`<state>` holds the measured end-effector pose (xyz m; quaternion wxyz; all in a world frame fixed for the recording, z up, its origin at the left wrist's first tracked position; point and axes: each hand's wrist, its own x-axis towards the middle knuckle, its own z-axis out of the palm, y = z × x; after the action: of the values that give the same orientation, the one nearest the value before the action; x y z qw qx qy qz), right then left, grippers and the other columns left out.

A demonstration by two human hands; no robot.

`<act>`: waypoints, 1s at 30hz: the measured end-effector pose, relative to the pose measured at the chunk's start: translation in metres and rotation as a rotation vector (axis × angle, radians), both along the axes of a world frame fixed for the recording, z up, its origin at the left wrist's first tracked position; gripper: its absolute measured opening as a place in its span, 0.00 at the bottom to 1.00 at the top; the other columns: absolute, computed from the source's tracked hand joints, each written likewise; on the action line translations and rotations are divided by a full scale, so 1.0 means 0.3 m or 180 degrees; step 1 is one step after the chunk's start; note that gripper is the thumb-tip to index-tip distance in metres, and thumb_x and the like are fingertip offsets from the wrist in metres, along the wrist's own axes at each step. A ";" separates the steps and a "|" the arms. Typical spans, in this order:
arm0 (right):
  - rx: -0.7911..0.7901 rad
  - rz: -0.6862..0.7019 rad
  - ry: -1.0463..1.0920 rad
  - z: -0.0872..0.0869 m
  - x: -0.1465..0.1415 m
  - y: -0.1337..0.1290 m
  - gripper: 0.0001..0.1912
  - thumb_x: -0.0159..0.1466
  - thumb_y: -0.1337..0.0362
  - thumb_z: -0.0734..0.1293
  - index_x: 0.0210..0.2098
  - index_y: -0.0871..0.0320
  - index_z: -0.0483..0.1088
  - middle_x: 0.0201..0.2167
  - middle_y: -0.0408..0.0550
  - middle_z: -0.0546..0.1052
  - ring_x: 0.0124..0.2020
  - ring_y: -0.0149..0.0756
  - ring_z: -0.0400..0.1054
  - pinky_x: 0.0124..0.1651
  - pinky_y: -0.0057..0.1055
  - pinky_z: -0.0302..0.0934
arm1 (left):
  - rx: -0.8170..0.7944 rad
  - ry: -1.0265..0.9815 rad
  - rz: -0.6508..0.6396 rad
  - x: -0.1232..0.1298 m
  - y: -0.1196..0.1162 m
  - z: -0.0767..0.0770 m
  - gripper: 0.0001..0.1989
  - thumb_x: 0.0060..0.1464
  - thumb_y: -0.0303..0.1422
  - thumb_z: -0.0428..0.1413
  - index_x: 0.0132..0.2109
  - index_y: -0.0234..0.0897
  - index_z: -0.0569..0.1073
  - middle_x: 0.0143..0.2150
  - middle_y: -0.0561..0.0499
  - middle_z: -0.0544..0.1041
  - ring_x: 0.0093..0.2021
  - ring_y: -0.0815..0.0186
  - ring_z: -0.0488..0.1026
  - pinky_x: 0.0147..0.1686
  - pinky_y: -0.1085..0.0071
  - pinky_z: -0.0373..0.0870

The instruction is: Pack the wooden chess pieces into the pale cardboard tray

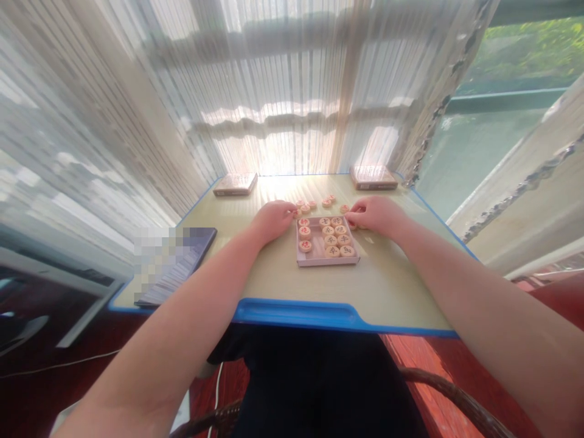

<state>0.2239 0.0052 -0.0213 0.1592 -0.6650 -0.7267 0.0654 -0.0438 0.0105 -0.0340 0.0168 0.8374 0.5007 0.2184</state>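
An open shallow box (pixel 328 261) lies at the middle of the table, holding round wooden chess pieces. Three pieces with red characters (pixel 305 246) line its left side, and several with black characters (pixel 332 250) fill two columns on its right. Between them the box bottom shows. My left hand (pixel 275 220) is beside the box's upper left corner, fingers closed at a loose piece (pixel 297 213). My right hand (pixel 376 215) is at the upper right corner, its fingers closed on a piece (pixel 353 225) that is partly hidden. Several loose pieces (pixel 305 208) lie behind the box.
Two flat boxes stand at the back, one left (pixel 235 184) and one right (pixel 373 177). A dark flat item (pixel 201 249), partly blurred out, lies at the table's left edge. The table (pixel 283 280) has a blue tray edge (pixel 296 313) in front; sheer curtains hang behind.
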 end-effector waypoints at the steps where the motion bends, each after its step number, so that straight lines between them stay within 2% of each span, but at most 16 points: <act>1: -0.0006 -0.0019 0.0008 -0.002 0.002 0.003 0.13 0.51 0.52 0.67 0.29 0.53 0.77 0.27 0.47 0.78 0.31 0.40 0.69 0.29 0.32 0.56 | 0.0007 0.0003 -0.0003 0.000 0.000 0.000 0.16 0.56 0.32 0.47 0.44 0.38 0.77 0.43 0.48 0.78 0.42 0.61 0.73 0.45 0.65 0.69; 5: 0.0018 -0.0104 0.0058 -0.006 0.007 0.005 0.11 0.50 0.55 0.67 0.28 0.55 0.75 0.28 0.47 0.78 0.31 0.40 0.69 0.30 0.32 0.57 | 0.0026 -0.0014 0.0012 0.000 -0.001 0.000 0.16 0.56 0.33 0.47 0.45 0.37 0.77 0.42 0.48 0.79 0.42 0.60 0.73 0.44 0.65 0.69; 8: 0.0154 -0.0050 0.0361 -0.002 0.010 0.001 0.10 0.51 0.59 0.69 0.30 0.57 0.73 0.30 0.48 0.77 0.32 0.38 0.69 0.33 0.32 0.59 | 0.0009 -0.0012 0.0022 0.000 -0.002 0.002 0.15 0.56 0.34 0.48 0.44 0.37 0.77 0.42 0.48 0.79 0.42 0.61 0.73 0.45 0.66 0.68; 10: 0.0257 -0.0107 0.0889 0.005 0.013 0.000 0.10 0.51 0.61 0.70 0.32 0.59 0.72 0.30 0.48 0.77 0.31 0.36 0.69 0.33 0.31 0.61 | -0.0018 -0.0002 0.0040 0.001 -0.004 0.004 0.15 0.56 0.34 0.48 0.45 0.38 0.77 0.43 0.49 0.79 0.42 0.62 0.73 0.45 0.67 0.68; 13: 0.0344 -0.0281 0.2198 0.020 0.015 0.001 0.10 0.54 0.64 0.69 0.36 0.60 0.71 0.28 0.47 0.75 0.26 0.32 0.69 0.30 0.31 0.64 | -0.0032 0.0006 0.0042 0.002 -0.005 0.006 0.16 0.56 0.33 0.48 0.46 0.38 0.76 0.43 0.49 0.78 0.42 0.62 0.73 0.45 0.67 0.68; 15: 0.0251 -0.0301 0.3012 0.031 0.013 0.001 0.07 0.54 0.69 0.68 0.35 0.60 0.71 0.26 0.45 0.73 0.25 0.30 0.69 0.30 0.31 0.67 | -0.0030 -0.0017 0.0035 0.001 -0.005 0.005 0.15 0.56 0.33 0.48 0.46 0.38 0.76 0.43 0.49 0.78 0.41 0.62 0.73 0.46 0.67 0.68; 19: 0.0034 -0.0237 0.3808 0.040 0.006 0.001 0.11 0.50 0.79 0.67 0.31 0.60 0.71 0.27 0.43 0.72 0.26 0.27 0.68 0.37 0.30 0.70 | -0.0037 -0.0074 0.0061 0.000 -0.006 0.004 0.15 0.56 0.33 0.49 0.47 0.38 0.76 0.43 0.49 0.79 0.41 0.63 0.73 0.46 0.67 0.68; 23: 0.0274 -0.0114 0.3716 0.027 0.006 0.011 0.16 0.48 0.79 0.67 0.36 0.61 0.72 0.27 0.42 0.72 0.26 0.27 0.68 0.36 0.31 0.70 | -0.0066 -0.0056 0.0063 0.001 -0.010 0.009 0.15 0.56 0.34 0.49 0.46 0.37 0.76 0.44 0.49 0.79 0.41 0.63 0.73 0.47 0.67 0.68; 27: 0.0753 0.0229 0.2987 0.027 -0.002 -0.003 0.18 0.53 0.71 0.67 0.44 0.60 0.71 0.29 0.44 0.73 0.27 0.32 0.69 0.32 0.34 0.69 | -0.0088 -0.0005 0.0024 0.004 -0.014 0.018 0.15 0.57 0.35 0.48 0.46 0.36 0.76 0.44 0.48 0.79 0.41 0.62 0.73 0.47 0.67 0.68; 30: 0.0968 0.0666 0.2348 0.050 -0.033 -0.050 0.17 0.55 0.64 0.68 0.44 0.59 0.72 0.34 0.48 0.74 0.33 0.35 0.69 0.34 0.35 0.68 | -0.0078 0.0018 0.0048 0.006 -0.013 0.020 0.15 0.57 0.35 0.48 0.47 0.37 0.76 0.44 0.48 0.78 0.42 0.62 0.73 0.47 0.66 0.68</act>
<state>0.2140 -0.0098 -0.0064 0.4979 -0.4884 -0.6860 0.2071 -0.0420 0.0065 -0.0280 0.0239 0.8340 0.5097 0.2100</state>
